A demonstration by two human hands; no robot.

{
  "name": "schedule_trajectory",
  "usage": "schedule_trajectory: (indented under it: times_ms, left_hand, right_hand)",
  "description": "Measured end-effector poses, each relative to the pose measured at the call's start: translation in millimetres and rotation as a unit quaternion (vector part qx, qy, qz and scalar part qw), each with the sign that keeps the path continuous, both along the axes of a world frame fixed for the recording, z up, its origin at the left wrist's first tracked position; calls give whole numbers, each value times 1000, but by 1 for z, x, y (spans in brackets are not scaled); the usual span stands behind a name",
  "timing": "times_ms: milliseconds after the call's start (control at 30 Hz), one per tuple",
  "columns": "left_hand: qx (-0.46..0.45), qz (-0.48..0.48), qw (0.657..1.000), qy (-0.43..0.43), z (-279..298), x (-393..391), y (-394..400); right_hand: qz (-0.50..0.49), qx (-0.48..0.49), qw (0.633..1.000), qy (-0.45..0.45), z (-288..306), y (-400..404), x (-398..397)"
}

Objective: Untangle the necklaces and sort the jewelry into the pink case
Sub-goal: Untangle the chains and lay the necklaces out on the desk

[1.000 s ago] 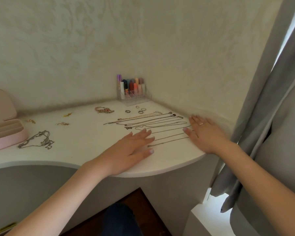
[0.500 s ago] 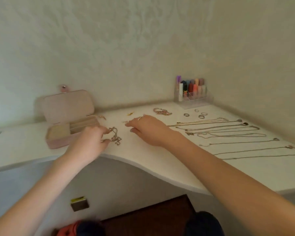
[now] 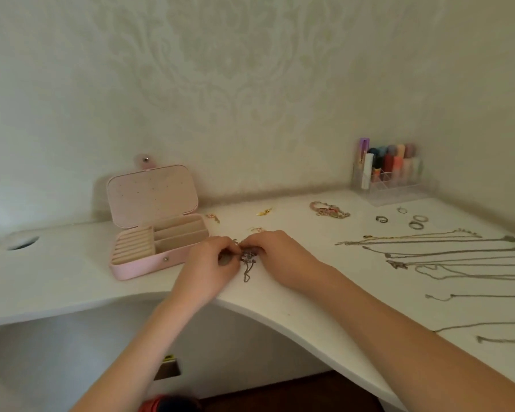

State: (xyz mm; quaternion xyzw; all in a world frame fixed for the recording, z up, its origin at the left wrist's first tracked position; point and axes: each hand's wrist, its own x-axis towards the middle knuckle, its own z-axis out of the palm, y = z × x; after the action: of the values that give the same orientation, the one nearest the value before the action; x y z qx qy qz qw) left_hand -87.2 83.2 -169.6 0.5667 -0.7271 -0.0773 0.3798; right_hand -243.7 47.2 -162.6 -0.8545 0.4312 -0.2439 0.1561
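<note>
An open pink case (image 3: 149, 257) stands on the white desk (image 3: 57, 281), lid up, its compartments bare. Just right of it my left hand (image 3: 211, 269) and my right hand (image 3: 280, 257) meet over a tangled silver chain (image 3: 246, 263); both pinch it, and a loose end hangs down onto the desk. Several straightened necklaces (image 3: 446, 254) lie in rows at the right. Beyond them are small rings (image 3: 415, 223), a pink beaded bracelet (image 3: 329, 210) and gold earrings (image 3: 263, 211).
A clear organiser with coloured tubes (image 3: 388, 171) stands in the back right corner. A round cable hole (image 3: 21, 242) is at the desk's far left. The desk's front edge curves inward below my hands.
The view swung left from the laid-out necklaces. Both hands left the right side, reached the tangled chain by the case and have closed on it.
</note>
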Motion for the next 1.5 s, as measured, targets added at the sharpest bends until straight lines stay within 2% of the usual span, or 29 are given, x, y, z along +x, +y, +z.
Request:
schedule_trajectory:
  times_ms: [233, 367, 600, 700, 833, 900, 967, 1033, 1167, 1267, 1333, 1400, 1500]
  left_hand:
    - [-7, -5, 998, 65, -2, 3, 1]
    - [10, -8, 985, 170, -1, 8, -2]
    - [66, -50, 946, 313, 6, 10, -2]
    - [75, -37, 914, 397, 9, 11, -1]
    - [101, -50, 833, 541, 14, 16, 1]
    - [109, -49, 807, 579, 16, 18, 2]
    - [116, -48, 790, 600, 18, 20, 2]
    - [120, -60, 777, 615, 22, 21, 2]
    - [106, -116, 810, 565, 55, 16, 7]
    - [90, -141, 843, 512, 84, 5, 9]
    - [87, -145, 857, 486, 94, -2, 9]
    - [88, -141, 859, 484, 98, -6, 8]
    - [84, -131, 845, 511, 102, -5, 6]
  right_hand:
    - [-41, 15, 992, -116, 1, 3, 2]
    - [-9, 59, 987, -151, 3, 10, 5]
    - [-13, 96, 972, -214, 6, 14, 9]
    - [3, 155, 948, -277, 10, 16, 8]
    - [28, 234, 910, -342, 14, 17, 7]
    - [38, 272, 884, -378, 16, 18, 6]
    - [28, 284, 879, -381, 19, 20, 4]
    - [7, 276, 891, -360, 19, 21, 3]
    - [2, 231, 918, -323, 20, 22, 0]
    - [39, 206, 939, -273, 23, 25, -1]
    - [75, 215, 938, -262, 25, 26, 1]
    - [101, 242, 925, -276, 26, 27, 1]
    - [93, 230, 926, -283, 29, 27, -2]
